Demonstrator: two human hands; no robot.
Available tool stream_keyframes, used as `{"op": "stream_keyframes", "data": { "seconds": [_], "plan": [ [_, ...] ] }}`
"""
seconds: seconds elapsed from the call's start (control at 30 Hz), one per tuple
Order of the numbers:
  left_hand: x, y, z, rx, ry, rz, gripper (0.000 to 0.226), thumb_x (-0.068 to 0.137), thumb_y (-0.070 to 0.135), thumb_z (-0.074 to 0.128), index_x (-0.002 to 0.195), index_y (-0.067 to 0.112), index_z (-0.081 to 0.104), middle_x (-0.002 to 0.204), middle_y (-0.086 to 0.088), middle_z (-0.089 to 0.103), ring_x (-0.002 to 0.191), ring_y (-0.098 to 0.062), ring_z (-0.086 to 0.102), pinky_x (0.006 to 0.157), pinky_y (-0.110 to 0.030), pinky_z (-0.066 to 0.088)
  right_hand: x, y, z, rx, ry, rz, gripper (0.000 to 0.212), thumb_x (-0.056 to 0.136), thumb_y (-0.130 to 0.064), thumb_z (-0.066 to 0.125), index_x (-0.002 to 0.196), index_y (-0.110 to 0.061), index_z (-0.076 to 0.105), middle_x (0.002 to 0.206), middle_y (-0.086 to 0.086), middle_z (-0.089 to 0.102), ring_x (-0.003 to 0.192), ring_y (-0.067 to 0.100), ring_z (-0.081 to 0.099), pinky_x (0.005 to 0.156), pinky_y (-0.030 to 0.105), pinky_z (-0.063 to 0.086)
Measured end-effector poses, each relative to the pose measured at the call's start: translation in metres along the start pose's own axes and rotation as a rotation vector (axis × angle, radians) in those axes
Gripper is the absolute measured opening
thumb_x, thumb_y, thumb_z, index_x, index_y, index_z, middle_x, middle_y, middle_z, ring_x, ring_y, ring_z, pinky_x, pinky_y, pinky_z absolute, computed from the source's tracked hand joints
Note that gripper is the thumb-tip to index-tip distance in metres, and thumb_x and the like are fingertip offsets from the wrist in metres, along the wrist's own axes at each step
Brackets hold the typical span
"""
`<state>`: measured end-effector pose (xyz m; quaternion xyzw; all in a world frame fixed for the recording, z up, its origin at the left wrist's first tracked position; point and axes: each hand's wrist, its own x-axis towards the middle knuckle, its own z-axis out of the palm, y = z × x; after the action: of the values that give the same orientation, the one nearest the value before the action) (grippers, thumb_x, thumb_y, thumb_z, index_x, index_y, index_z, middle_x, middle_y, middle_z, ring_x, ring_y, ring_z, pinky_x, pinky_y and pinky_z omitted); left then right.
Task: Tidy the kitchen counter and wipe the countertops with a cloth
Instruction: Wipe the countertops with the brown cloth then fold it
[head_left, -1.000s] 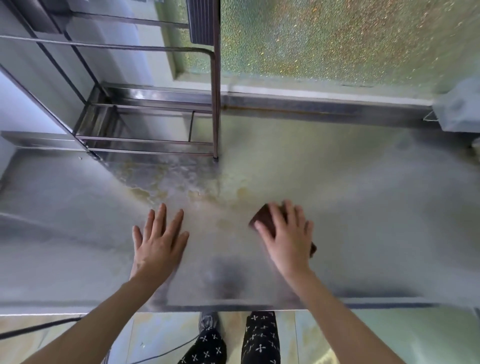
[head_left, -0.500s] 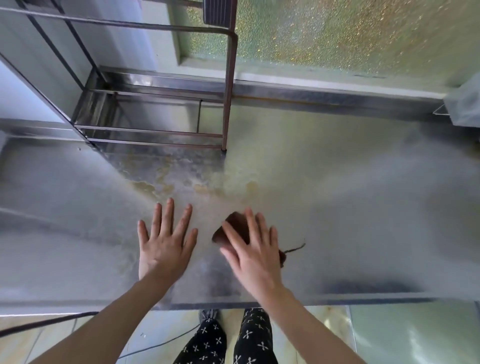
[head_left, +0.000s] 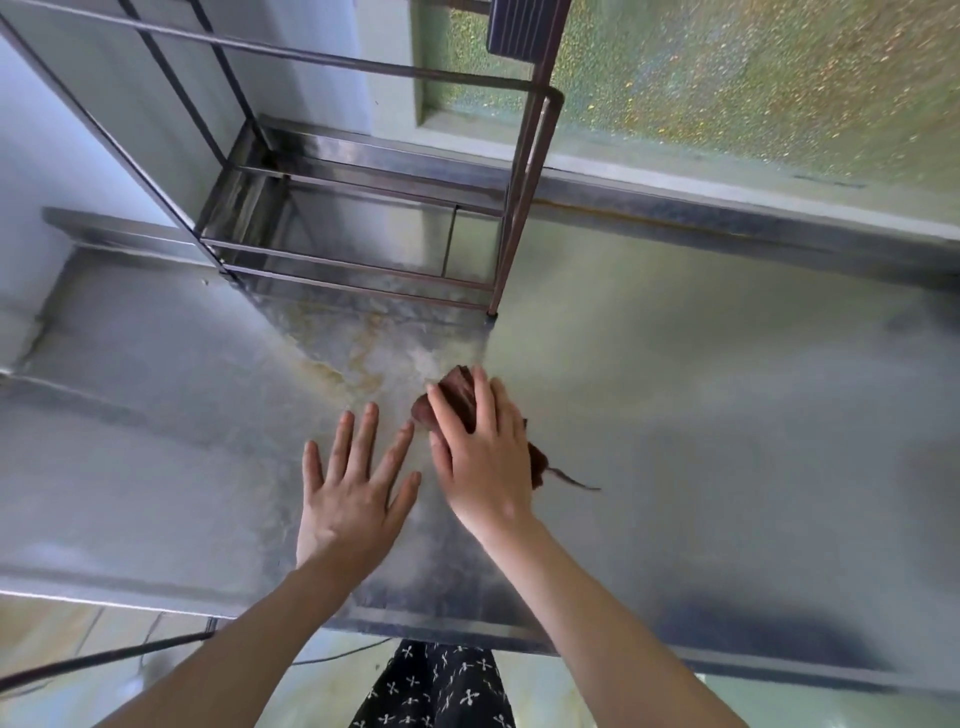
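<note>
— So, what is biggest here?
— The steel countertop (head_left: 701, 415), which fills most of the view. It has a raised back edge under a frosted window (head_left: 753, 78). Since a second ago the view has tilted and closed in toward the left corner.

— And on it?
— A metal rack (head_left: 363, 249) stands at the back left, its right front leg planted on the steel. Yellowish stains (head_left: 358, 369) spread on the surface just in front of the rack.

— The hands?
— The left hand (head_left: 353, 499) lies flat on the countertop, fingers straight and spread. It sits in much the same spot as before. The right hand (head_left: 483, 462) presses down on the cloth (head_left: 457, 400) with straight fingers held close together. A second ago it was well to the right of the left hand; now the two hands are just beside each other, thumbs nearly touching.

— Where is the cloth?
— Under the right palm, on the countertop at the right edge of the stains and close to the rack's leg. It is dark brown, bunched, with a loose thread (head_left: 576, 480) trailing out to the right. It has slid left and toward the stains along with the hand.
</note>
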<state>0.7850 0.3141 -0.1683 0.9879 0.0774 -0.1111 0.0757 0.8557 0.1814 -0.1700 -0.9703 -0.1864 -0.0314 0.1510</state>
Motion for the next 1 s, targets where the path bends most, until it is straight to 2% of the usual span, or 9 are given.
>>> {"op": "stream_keyframes", "data": {
  "seconds": [0.13,0.3,0.4,0.5,0.63,0.73,0.8,0.87,1.0],
  "plan": [
    [0.002,-0.001,-0.013,-0.061,-0.062,-0.029,0.061,0.088,0.062,0.005,0.142,0.037,0.019,0.154,-0.004,0.020,0.142,-0.023,0.015,0.110,-0.053,0.018,0.004,0.054,-0.017,-0.062,-0.048,-0.108,0.045,0.092,-0.040,0.042,0.136,-0.031,0.041,0.144,0.019,0.037,0.125,0.041,0.042,0.101,0.050,0.037],
    [0.004,-0.024,-0.039,-0.132,0.031,-0.153,0.077,0.081,0.070,0.040,0.143,0.029,0.022,0.155,-0.007,0.012,0.143,-0.027,0.013,0.112,-0.051,0.016,0.023,0.102,-0.029,-0.033,0.109,0.398,0.048,0.090,-0.033,0.054,0.136,-0.020,0.045,0.137,0.027,0.039,0.115,0.047,0.044,0.096,0.052,0.039],
    [-0.002,-0.051,-0.046,-0.205,-0.049,-0.376,0.105,0.064,0.078,0.049,0.146,0.027,0.009,0.156,-0.009,-0.003,0.144,-0.028,0.001,0.114,-0.050,0.011,0.023,0.068,-0.019,-0.015,0.118,0.508,0.054,0.089,-0.025,0.056,0.139,-0.015,0.039,0.140,0.029,0.035,0.119,0.047,0.040,0.097,0.053,0.036],
    [-0.008,-0.074,-0.047,-0.169,-0.134,-0.411,0.117,0.052,0.088,0.043,0.146,0.027,0.009,0.156,-0.011,-0.004,0.143,-0.029,0.000,0.113,-0.049,0.014,0.009,0.020,-0.010,0.004,0.081,0.339,0.053,0.088,-0.024,0.056,0.138,-0.015,0.042,0.139,0.025,0.040,0.117,0.044,0.044,0.095,0.051,0.040],
    [-0.008,-0.076,-0.046,-0.101,-0.163,-0.381,0.118,0.050,0.087,0.032,0.147,0.025,0.005,0.156,-0.013,-0.004,0.143,-0.030,0.000,0.112,-0.049,0.016,-0.015,-0.026,-0.001,0.056,-0.063,-0.057,0.047,0.092,-0.033,0.047,0.137,-0.022,0.044,0.135,0.018,0.047,0.119,0.038,0.047,0.093,0.052,0.047],
    [-0.008,-0.075,-0.043,-0.092,-0.168,-0.367,0.116,0.053,0.086,0.029,0.146,0.025,-0.002,0.155,-0.014,-0.007,0.143,-0.031,-0.004,0.113,-0.051,0.015,-0.018,-0.010,-0.005,0.023,-0.111,-0.291,0.046,0.091,-0.037,0.045,0.135,-0.023,0.047,0.132,0.016,0.052,0.115,0.035,0.052,0.090,0.049,0.050],
    [-0.008,-0.076,-0.043,-0.074,-0.176,-0.353,0.115,0.056,0.086,0.029,0.146,0.024,-0.005,0.155,-0.014,-0.008,0.143,-0.031,-0.005,0.113,-0.052,0.015,-0.015,0.016,-0.007,-0.033,-0.066,-0.330,0.045,0.092,-0.037,0.046,0.134,-0.023,0.048,0.131,0.017,0.053,0.112,0.036,0.053,0.090,0.048,0.050],
    [-0.009,-0.077,-0.043,-0.052,-0.187,-0.339,0.112,0.059,0.086,0.029,0.146,0.024,-0.007,0.155,-0.014,-0.009,0.143,-0.031,-0.005,0.113,-0.051,0.016,-0.015,0.034,-0.010,-0.052,0.014,-0.153,0.045,0.092,-0.036,0.046,0.133,-0.020,0.050,0.132,0.020,0.050,0.111,0.039,0.051,0.094,0.049,0.046],
    [-0.009,-0.076,-0.042,-0.041,-0.210,-0.317,0.108,0.067,0.084,0.031,0.144,0.023,-0.013,0.154,-0.015,-0.015,0.143,-0.032,-0.008,0.113,-0.051,0.015,-0.004,0.008,-0.003,-0.037,0.167,0.491,0.045,0.092,-0.027,0.054,0.135,-0.019,0.047,0.139,0.022,0.041,0.113,0.046,0.043,0.094,0.052,0.042]
  ]
}}
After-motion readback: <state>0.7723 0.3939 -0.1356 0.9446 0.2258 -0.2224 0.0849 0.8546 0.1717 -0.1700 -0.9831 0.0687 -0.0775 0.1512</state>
